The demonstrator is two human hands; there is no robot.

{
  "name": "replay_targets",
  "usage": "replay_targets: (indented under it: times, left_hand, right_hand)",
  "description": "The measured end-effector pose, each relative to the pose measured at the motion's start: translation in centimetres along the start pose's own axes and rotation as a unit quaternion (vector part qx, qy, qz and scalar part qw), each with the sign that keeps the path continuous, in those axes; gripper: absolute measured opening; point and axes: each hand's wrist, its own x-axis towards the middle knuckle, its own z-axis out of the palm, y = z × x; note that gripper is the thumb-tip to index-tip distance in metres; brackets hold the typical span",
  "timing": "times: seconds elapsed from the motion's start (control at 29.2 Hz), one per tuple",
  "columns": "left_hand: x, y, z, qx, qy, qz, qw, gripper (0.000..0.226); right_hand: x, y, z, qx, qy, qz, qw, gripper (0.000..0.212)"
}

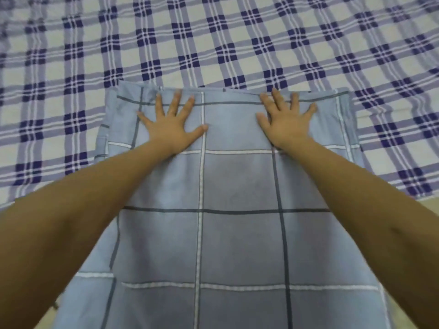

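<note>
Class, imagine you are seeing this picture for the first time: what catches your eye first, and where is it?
Two bare arms reach in from the bottom corners, and the left hand and right hand press flat, fingers spread, near the far edge of a folded grey-blue checked cloth in the middle. Beneath and beyond it lies a white sheet with bold purple checks.

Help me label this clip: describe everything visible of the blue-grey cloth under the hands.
The blue-grey cloth looks like soft cotton, crossed by thin white and dark lines. It lies flat, folded in layers, with a stitched border along the far end, on a purple checked bedsheet. The left hand and right hand press on it near the far end, fingers spread flat.
</note>
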Motion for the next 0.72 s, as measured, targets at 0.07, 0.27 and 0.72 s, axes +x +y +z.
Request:
replay_targets:
  times: [0.07, 0.27, 0.72]
  left_hand:
    - [0.4, 1.4, -0.7, -0.033, -0.024, -0.049, 0.998, 0.077]
    - [-10.7, 4.1, 2.4, -0.022, 0.065, 0.113, 0.991, 0.062]
    - [-21.3, -10.6, 3.7, -0.214, 0.154, -0.244, 0.933, 0.039]
  right_hand:
    - [1.0, -2.9, -1.1, 0.002, -0.023, 0.098, 0.995, 0.054]
    - [-9.9, -10.1, 2.1, 0.034, 0.089, -0.171, 0.981, 0.054]
    - [-29.6, -10.6, 8.0, 0.011, 0.003, -0.067, 0.998, 0.065]
